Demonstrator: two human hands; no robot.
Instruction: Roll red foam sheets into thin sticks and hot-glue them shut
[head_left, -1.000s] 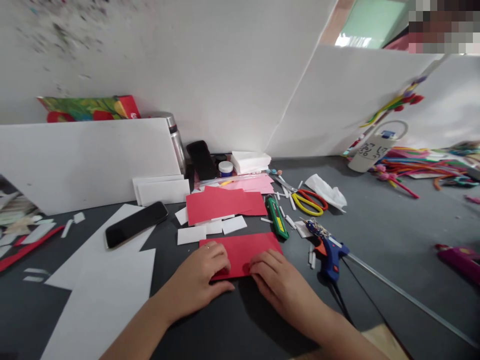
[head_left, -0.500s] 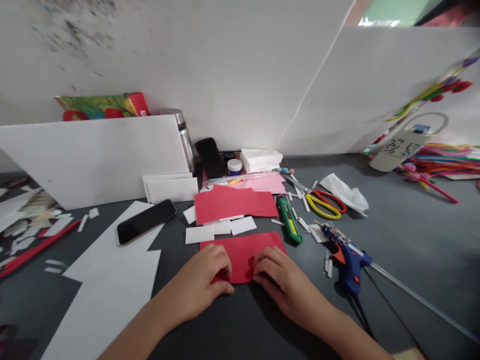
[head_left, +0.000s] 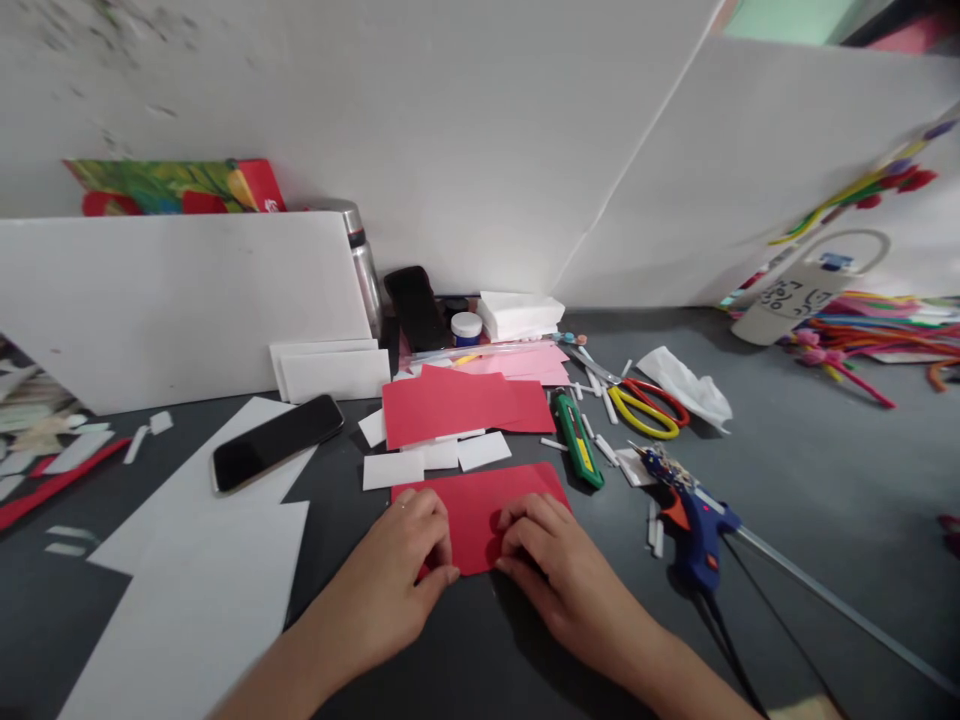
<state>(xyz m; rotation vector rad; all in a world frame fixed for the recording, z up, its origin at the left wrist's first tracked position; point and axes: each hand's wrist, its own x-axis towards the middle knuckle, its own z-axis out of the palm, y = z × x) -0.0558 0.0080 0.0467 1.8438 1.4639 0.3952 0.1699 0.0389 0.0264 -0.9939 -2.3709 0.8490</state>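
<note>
While the red paper [head_left: 480,505] lies flat on the dark table [head_left: 787,470], long side running left to right, the left hand [head_left: 397,580] and right hand [head_left: 559,565] press bent fingers on its near edge.

Craft workspace. Evidence: dark worktop [head_left: 825,470] carrying cut red paper sheets [head_left: 457,405], scissors [head_left: 645,405], utility knife [head_left: 577,438], hot glue gun [head_left: 694,520], coloured pipe cleaners [head_left: 877,335], and white foam boards [head_left: 180,305] propped against the wall.
</note>
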